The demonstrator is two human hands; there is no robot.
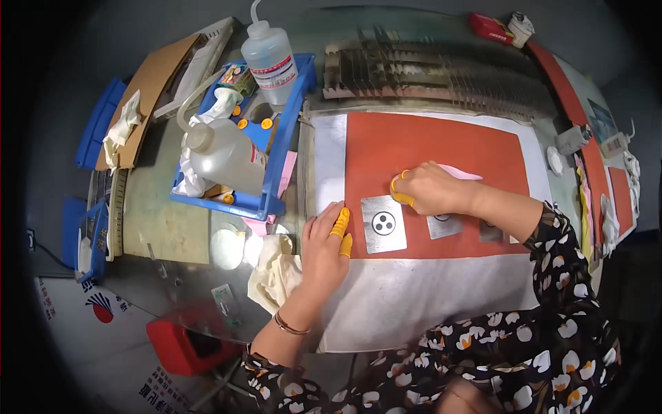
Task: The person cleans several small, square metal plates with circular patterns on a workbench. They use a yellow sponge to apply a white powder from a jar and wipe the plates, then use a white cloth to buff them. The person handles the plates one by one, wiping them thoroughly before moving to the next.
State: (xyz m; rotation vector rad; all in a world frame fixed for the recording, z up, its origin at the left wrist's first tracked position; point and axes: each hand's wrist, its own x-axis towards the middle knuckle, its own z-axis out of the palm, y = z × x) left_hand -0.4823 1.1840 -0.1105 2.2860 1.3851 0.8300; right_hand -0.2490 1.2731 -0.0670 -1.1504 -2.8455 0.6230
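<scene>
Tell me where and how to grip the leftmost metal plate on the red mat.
Probably pinch the leftmost metal plate by its near edge, coming from the person's side: it looks thin and lies flat, that edge is uncovered, and the right hand is at its far right corner.

rust-red mat [379,148], black-marked silver plate [384,223]

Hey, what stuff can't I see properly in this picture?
All in the head view:
- Right hand: its back hides whether the palm holds anything.
- Middle metal plate: upper part hidden by that hand and forearm.
- Metal plate to its right: forearm hides its top.
- Upright squeeze bottle: spout tip cut off by the top edge.
</scene>
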